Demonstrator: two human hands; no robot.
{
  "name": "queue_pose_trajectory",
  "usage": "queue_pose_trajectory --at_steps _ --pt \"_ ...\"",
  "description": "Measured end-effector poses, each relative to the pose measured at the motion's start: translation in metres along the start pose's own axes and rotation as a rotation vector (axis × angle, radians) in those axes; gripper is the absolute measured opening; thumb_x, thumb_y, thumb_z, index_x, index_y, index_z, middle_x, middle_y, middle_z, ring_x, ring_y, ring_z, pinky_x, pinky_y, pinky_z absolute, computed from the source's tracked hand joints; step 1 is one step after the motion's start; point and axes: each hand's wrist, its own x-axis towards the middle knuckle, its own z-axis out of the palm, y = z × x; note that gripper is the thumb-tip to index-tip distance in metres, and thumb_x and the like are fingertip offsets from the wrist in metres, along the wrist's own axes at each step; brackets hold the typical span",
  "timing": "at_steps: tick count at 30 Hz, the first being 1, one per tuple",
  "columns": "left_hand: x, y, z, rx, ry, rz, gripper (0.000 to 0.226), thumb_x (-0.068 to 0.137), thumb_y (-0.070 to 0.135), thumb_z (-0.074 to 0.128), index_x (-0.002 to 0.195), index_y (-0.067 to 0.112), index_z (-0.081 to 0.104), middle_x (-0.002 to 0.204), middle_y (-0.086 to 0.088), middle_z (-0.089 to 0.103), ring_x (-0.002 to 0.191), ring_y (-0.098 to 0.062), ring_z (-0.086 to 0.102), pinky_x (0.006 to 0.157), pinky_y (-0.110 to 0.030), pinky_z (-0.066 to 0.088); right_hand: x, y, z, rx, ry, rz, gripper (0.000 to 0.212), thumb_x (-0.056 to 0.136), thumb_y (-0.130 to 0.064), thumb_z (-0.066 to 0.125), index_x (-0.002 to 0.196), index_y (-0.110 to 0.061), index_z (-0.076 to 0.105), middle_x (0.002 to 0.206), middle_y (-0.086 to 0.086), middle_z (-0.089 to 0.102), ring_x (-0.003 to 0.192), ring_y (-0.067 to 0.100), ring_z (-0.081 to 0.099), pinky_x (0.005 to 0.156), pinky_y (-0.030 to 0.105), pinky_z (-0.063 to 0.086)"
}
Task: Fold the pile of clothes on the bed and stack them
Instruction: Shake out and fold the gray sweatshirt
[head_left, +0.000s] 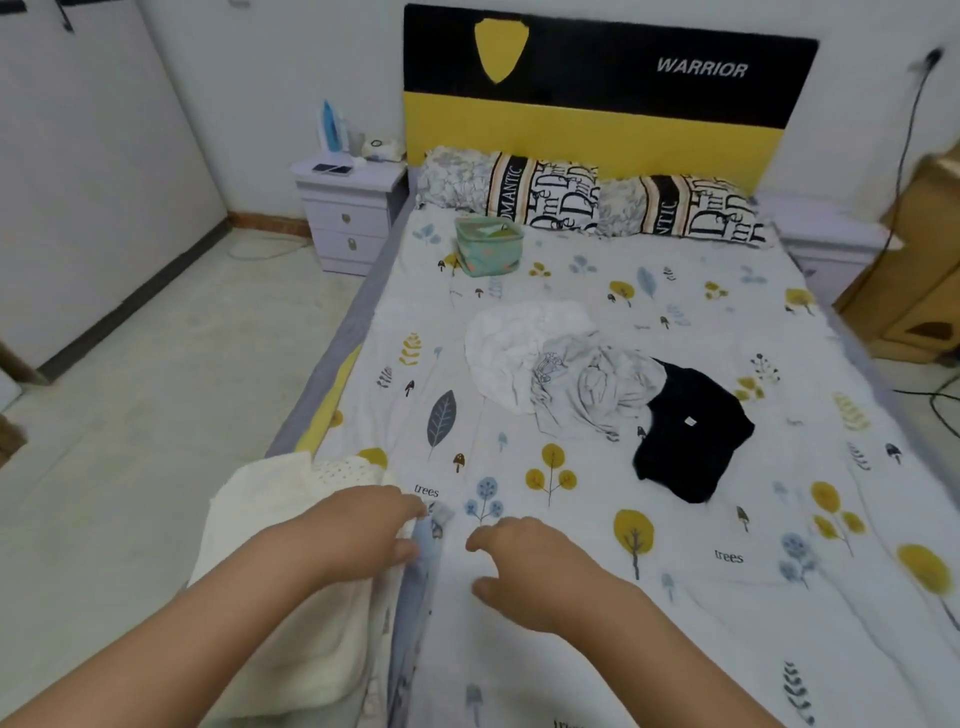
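While the left hand touches cream cloth, the right hand hovers, fingers curled.

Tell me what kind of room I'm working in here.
Most likely a home bedroom: a made bed with a yellow-and-black headboard, two pillows against it, and a white nightstand beside it. Loose clothes lie on the sheet.

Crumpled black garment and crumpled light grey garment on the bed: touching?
Touching. The head view shows the black garment lying against the grey garment's right edge, with no sheet visible between them.
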Motion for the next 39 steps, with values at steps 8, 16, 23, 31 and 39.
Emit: queue_pose_trajectory --at_steps 8,16,23,31,39 --pt "0.071 0.117 -0.010 0.001 -0.046 0.071 0.048 0.095 0.044 0.043 0.139 0.029 0.035 0.139 0.004 0.044 0.124 -0.015 0.044 0.095 -0.024 0.034 -0.048 0.136 -0.023 -0.035 -0.038 0.140 0.049 0.095 -0.033 0.046 0.142 -0.022 0.035 0.137 0.008 0.043 0.126 0.028 0.038 0.096 0.037 0.038" --pt "0.151 0.200 0.003 -0.073 -0.084 0.052 0.046 0.096 0.042 0.043 0.139 0.028 0.037 0.141 0.004 0.043 0.126 -0.014 0.043 0.102 -0.025 0.034 -0.059 0.262 -0.029 -0.044 -0.083 0.250 0.039 0.094 -0.024 0.046 0.132 -0.016 0.046 0.130 0.009 0.047 0.120 0.029 0.043 0.089 0.034 0.039" --pt "0.225 0.214 0.023 -0.041 -0.027 -0.010 0.041 0.097 0.037 0.041 0.137 0.027 0.039 0.137 0.004 0.047 0.125 -0.014 0.045 0.100 -0.025 0.036 -0.015 0.346 -0.017 -0.005 -0.059 0.305 0.037 0.095 -0.017 0.042 0.132 -0.013 0.044 0.131 0.010 0.047 0.120 0.028 0.042 0.095 0.036 0.038" --pt "0.338 0.190 0.051 -0.017 0.041 -0.057 0.036 0.096 0.028 0.041 0.131 0.020 0.045 0.128 -0.002 0.049 0.113 -0.020 0.050 0.089 -0.028 0.040 0.097 0.407 0.004 0.083 0.022 0.353 0.037 0.093 -0.012 0.040 0.131 -0.012 0.043 0.122 0.010 0.046 0.113 0.027 0.043 0.090 0.034 0.041" --pt "0.460 0.151 0.090 0.029 0.108 -0.132 0.056 0.093 0.017 0.042 0.145 0.016 0.023 0.156 -0.007 0.015 0.138 -0.024 0.025 0.106 -0.036 0.031 0.243 0.435 0.038 -0.048 0.250 0.323 0.050 0.091 -0.010 0.041 0.139 -0.012 0.028 0.137 0.011 0.035 0.123 0.027 0.036 0.095 0.037 0.037"
